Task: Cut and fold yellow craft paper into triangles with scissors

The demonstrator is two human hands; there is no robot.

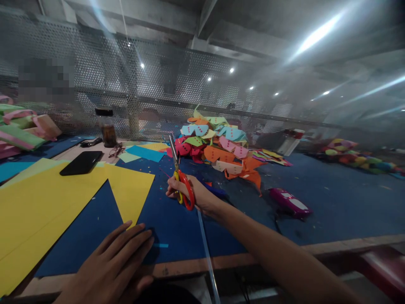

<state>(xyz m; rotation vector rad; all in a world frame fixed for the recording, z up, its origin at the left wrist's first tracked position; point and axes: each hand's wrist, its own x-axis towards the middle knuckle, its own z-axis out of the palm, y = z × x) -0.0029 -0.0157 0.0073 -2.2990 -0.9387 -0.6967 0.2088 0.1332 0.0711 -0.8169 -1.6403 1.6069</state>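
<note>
My right hand is closed around a pair of scissors with red and yellow handles. The blades point up and away, above the blue tabletop. My left hand lies palm down near the table's front edge, fingers stretched out. Its fingertips are at the lower tip of a yellow paper piece; whether they press on it I cannot tell. Left of that hand is a larger yellow sheet with a straight slanted edge. A small light-blue paper strip lies just right of the left hand.
A black phone rests on the yellow paper, with a dark-lidded jar behind. Folded, coloured paper pieces are heaped at the back middle. A purple object with a cord sits to the right. Perforated metal panels stand behind the table.
</note>
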